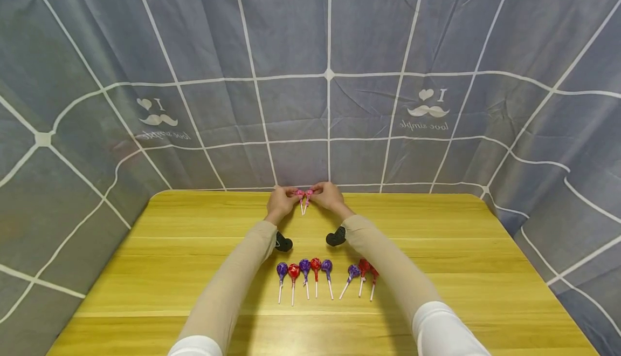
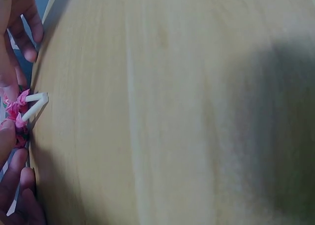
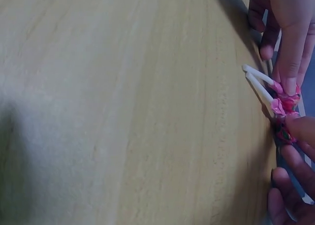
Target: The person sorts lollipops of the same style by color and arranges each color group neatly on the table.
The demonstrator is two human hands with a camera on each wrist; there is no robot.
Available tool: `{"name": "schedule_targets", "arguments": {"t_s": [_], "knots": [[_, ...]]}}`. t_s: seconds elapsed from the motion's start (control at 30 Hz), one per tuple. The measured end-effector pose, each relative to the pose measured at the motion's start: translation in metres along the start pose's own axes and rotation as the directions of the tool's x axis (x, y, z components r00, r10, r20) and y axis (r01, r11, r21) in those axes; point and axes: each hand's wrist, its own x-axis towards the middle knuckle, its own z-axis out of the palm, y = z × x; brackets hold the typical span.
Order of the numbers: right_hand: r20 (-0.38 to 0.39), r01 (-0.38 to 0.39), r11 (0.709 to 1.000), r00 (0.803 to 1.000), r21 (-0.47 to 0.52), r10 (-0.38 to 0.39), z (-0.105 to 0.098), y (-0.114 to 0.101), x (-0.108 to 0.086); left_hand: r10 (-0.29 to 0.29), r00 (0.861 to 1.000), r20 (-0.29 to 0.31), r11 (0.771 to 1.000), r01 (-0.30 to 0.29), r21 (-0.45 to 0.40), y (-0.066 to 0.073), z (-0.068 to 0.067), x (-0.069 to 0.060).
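Note:
At the far edge of the table, two pink-wrapped lollipops stand side by side with their heads close together and their white sticks toward me, the stick ends meeting. My left hand (image 1: pixel 283 203) pinches the head of the left pink lollipop (image 1: pixel 299 192) between thumb and fingers. The right pink lollipop (image 1: pixel 309 193) is pinched the same way by my right hand (image 1: pixel 329 197). In the left wrist view the white sticks (image 2: pixel 35 108) form a narrow V. Fingers partly cover both wrappers in the right wrist view, where pink wrapper (image 3: pixel 277 107) shows.
Nearer me on the wooden table (image 1: pixel 194 280) lies a row of purple and red lollipops, among them a red one (image 1: pixel 294 271) and a purple one (image 1: pixel 353 273). My right sleeve partly hides the rightmost red lollipop (image 1: pixel 374 274). A grey checked curtain (image 1: pixel 301 108) hangs behind the table.

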Motion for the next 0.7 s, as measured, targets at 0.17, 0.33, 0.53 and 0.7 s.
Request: {"name": "schedule_targets", "arguments": {"t_s": [0.17,0.33,0.53,0.7], "knots": [[-0.037,-0.001,1.0,0.999,-0.027,0.0,0.001,-0.004,-0.012,-0.021,1.0,-0.003,1.0,0.021,-0.006,0.0,0.002,-0.004],[-0.03,0.013,1.0,0.999,-0.021,-0.014,0.001,-0.003,-0.016,-0.028,1.0,-0.006,1.0,0.028,-0.008,0.0,0.002,-0.009],[-0.025,0.024,0.999,0.999,-0.027,-0.025,0.001,-0.002,-0.016,-0.011,1.0,0.007,1.0,0.011,0.0,0.001,-0.001,-0.011],[-0.015,0.034,0.998,0.999,-0.043,-0.035,0.0,-0.002,-0.017,-0.009,1.0,0.021,1.0,0.009,0.003,0.002,-0.004,-0.013]]}}
